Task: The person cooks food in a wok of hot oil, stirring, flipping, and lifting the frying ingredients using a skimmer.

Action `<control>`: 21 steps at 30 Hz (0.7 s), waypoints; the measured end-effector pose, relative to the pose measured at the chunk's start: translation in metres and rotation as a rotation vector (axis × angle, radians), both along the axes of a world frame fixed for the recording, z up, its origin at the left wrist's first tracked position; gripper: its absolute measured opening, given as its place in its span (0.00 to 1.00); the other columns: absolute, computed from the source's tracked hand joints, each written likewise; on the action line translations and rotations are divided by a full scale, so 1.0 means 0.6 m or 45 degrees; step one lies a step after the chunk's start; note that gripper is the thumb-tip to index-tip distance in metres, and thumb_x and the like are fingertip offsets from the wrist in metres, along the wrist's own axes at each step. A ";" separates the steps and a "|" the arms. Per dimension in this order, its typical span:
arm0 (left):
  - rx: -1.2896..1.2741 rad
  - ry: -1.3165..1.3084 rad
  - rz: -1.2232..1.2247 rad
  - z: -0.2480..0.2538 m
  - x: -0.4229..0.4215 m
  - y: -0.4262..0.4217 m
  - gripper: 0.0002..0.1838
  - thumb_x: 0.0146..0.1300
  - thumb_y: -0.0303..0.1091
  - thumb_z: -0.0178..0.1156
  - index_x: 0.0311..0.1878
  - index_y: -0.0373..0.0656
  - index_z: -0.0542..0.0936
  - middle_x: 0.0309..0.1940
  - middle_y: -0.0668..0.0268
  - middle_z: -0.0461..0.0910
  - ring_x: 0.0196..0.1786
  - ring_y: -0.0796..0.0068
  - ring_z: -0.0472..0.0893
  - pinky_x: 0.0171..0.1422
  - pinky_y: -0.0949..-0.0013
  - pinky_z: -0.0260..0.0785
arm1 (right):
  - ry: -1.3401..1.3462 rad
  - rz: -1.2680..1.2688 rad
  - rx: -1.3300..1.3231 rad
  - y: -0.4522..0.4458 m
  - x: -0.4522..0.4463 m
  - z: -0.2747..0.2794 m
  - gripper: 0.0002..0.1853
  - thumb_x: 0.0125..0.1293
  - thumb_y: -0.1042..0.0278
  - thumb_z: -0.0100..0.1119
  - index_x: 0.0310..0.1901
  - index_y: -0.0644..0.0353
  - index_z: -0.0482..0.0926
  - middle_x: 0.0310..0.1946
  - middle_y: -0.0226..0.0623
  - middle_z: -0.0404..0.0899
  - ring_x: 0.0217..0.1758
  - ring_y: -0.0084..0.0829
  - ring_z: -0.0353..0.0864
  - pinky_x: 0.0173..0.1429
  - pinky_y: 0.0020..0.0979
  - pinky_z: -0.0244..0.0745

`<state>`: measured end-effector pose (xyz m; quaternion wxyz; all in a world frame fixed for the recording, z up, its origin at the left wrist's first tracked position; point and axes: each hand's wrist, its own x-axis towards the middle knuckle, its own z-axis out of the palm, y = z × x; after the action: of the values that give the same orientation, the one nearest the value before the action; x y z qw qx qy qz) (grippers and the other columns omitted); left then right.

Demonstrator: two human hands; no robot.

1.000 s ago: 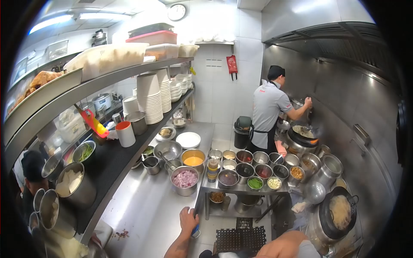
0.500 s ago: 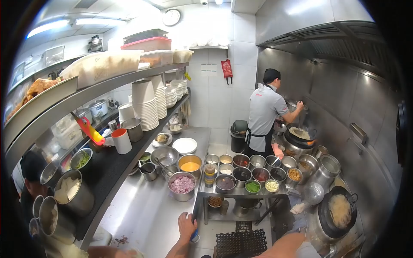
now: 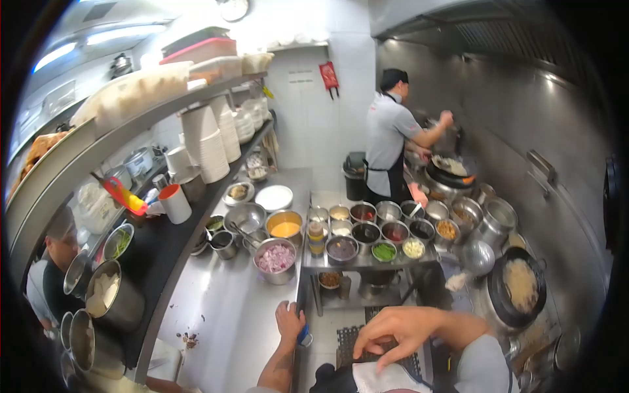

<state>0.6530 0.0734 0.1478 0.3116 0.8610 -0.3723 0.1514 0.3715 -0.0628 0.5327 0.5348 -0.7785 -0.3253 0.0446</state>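
Note:
My left hand [image 3: 289, 319] rests on the edge of the steel counter [image 3: 219, 308], its fingers lying forward and slightly bent. Just beside it, past the edge, a small blue object [image 3: 304, 336] shows, too little of it to name. My right hand [image 3: 401, 333] hangs in front of my body with bent, parted fingers, and I see nothing held in it. Right under those fingertips lies a white cloth [image 3: 386, 378] against my front; whether they touch it I cannot tell. Ahead of my left hand stands a steel bowl of chopped red onion [image 3: 275, 258].
Several steel pots of sauces and toppings [image 3: 365, 232] crowd the table ahead. A wok of frying food [image 3: 521, 285] and a skimmer [image 3: 478, 257] are at right. A co-worker [image 3: 388, 134] works at the far wok; another person [image 3: 60, 252] is behind the left shelf [image 3: 167, 259].
My right hand has come up from the lower edge to above the white cloth. My left hand stays on the counter edge. The view has tilted down, and the far co-worker's arm is raised higher.

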 end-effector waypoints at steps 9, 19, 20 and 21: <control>0.123 -0.057 0.019 -0.004 -0.006 -0.016 0.22 0.57 0.39 0.63 0.52 0.37 0.78 0.54 0.48 0.73 0.60 0.48 0.71 0.66 0.53 0.63 | -0.615 -0.595 0.414 -0.018 -0.069 0.050 0.10 0.62 0.74 0.61 0.44 0.65 0.77 0.36 0.44 0.83 0.38 0.36 0.85 0.42 0.32 0.78; 0.064 -0.086 -0.055 -0.023 -0.013 -0.029 0.22 0.55 0.40 0.63 0.52 0.41 0.78 0.53 0.47 0.75 0.57 0.46 0.73 0.63 0.51 0.65 | -0.709 -0.107 1.385 0.148 -0.044 0.131 0.08 0.69 0.70 0.57 0.40 0.65 0.70 0.33 0.39 0.79 0.33 0.29 0.80 0.36 0.30 0.73; 0.056 -0.069 -0.057 -0.017 -0.016 -0.030 0.22 0.55 0.40 0.63 0.52 0.41 0.78 0.53 0.47 0.74 0.57 0.47 0.73 0.63 0.51 0.65 | -0.712 -0.092 1.377 0.146 -0.048 0.128 0.07 0.69 0.71 0.56 0.38 0.64 0.70 0.32 0.40 0.78 0.32 0.29 0.79 0.35 0.31 0.72; 0.048 -0.058 -0.051 -0.018 -0.011 -0.028 0.21 0.56 0.40 0.63 0.51 0.40 0.78 0.54 0.47 0.74 0.58 0.47 0.72 0.64 0.51 0.65 | -0.711 -0.080 1.366 0.142 -0.049 0.123 0.07 0.69 0.71 0.55 0.37 0.64 0.69 0.31 0.40 0.78 0.30 0.30 0.78 0.34 0.32 0.71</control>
<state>0.6465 0.0564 0.1370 0.2899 0.8555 -0.3990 0.1576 0.3421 0.0221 0.6063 0.7483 -0.3916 -0.4074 -0.3474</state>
